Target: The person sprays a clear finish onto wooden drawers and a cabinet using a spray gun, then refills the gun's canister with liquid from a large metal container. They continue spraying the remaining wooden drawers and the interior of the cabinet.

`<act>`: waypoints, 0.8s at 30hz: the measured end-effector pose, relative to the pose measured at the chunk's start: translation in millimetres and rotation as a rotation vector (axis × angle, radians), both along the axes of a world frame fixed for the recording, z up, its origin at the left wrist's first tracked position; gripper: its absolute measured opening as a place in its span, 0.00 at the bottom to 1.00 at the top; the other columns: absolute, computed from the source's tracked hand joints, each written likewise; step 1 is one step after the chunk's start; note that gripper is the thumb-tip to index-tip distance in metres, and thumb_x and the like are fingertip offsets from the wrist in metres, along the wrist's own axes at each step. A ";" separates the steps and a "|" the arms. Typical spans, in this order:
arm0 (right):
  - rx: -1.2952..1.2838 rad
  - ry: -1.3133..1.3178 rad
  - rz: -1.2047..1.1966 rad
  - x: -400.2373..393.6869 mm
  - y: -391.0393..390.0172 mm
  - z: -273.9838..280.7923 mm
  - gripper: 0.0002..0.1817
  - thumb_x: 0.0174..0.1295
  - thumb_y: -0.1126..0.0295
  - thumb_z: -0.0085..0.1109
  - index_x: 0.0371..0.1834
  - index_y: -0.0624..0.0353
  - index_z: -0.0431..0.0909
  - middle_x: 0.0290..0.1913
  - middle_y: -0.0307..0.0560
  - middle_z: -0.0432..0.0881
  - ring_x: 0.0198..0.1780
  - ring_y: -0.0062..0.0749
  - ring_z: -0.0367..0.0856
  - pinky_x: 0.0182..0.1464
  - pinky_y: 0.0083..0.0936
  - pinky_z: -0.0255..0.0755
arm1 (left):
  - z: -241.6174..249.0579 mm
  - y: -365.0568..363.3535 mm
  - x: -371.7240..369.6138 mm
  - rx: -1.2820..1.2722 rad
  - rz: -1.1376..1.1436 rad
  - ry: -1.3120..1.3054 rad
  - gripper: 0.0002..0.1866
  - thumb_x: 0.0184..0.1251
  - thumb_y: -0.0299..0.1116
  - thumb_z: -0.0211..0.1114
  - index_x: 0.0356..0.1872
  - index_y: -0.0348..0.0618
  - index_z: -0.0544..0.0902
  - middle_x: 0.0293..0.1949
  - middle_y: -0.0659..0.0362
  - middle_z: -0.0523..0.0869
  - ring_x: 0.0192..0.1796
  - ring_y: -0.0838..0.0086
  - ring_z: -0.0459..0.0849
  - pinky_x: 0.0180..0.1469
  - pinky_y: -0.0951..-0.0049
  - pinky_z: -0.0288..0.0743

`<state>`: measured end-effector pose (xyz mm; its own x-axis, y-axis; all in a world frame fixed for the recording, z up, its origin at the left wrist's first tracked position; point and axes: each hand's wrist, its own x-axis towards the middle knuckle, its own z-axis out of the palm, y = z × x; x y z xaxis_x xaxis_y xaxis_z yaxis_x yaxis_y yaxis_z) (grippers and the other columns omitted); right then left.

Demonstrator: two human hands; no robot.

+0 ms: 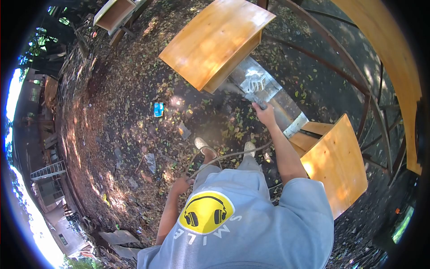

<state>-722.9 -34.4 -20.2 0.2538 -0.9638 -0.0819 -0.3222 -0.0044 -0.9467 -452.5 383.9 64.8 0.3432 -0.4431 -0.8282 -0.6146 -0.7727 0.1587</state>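
Note:
My right hand [265, 114] is stretched forward and closed around the dark grip of a spray tool [260, 106]. The tool points at the side of a light wooden cabinet [215, 40], where a pale mist hangs over a shiny silver sheet [264, 85]. My left hand [181, 184] hangs by my hip and holds a thin grey hose [224, 157]. The hose runs across my legs toward my right arm. My two shoes [201, 144] stand on the leaf-strewn ground.
A second wooden cabinet [337, 167] stands close at my right. A curved wooden panel [394, 58] on a metal frame [340, 58] fills the far right. Another wooden box [114, 13] lies at the top left. A blue packet [158, 109] lies on the dark ground.

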 end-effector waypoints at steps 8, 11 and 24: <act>-0.063 0.026 -0.344 5.8 -84.3 -10.2 0.22 0.60 0.55 0.66 0.41 0.67 0.83 0.31 0.55 0.86 0.35 0.36 0.85 0.41 0.32 0.74 | 35.8 -35.3 -19.4 -0.147 0.102 -0.041 0.20 0.70 0.48 0.59 0.47 0.39 0.82 0.41 0.39 0.85 0.47 0.45 0.83 0.50 0.54 0.75; -0.069 0.040 -0.395 2.3 -115.7 -5.3 0.22 0.61 0.55 0.65 0.42 0.68 0.83 0.33 0.56 0.86 0.36 0.37 0.85 0.42 0.32 0.74 | 22.9 -32.1 -13.6 -0.194 0.225 -0.016 0.19 0.71 0.46 0.58 0.45 0.39 0.82 0.38 0.40 0.85 0.45 0.46 0.84 0.47 0.54 0.75; -0.048 0.189 -0.478 7.5 -163.3 -5.3 0.24 0.60 0.51 0.63 0.42 0.65 0.84 0.39 0.64 0.85 0.46 0.57 0.83 0.48 0.41 0.74 | 22.0 -34.0 -18.1 -0.469 0.208 -0.209 0.23 0.75 0.50 0.50 0.36 0.37 0.79 0.28 0.40 0.81 0.35 0.41 0.81 0.38 0.49 0.71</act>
<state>-715.4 -197.6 -25.5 -0.2308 -0.9723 -0.0369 -0.4643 0.1434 -0.8740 -470.6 349.9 86.8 0.5987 -0.6532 -0.4636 -0.5120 -0.7572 0.4057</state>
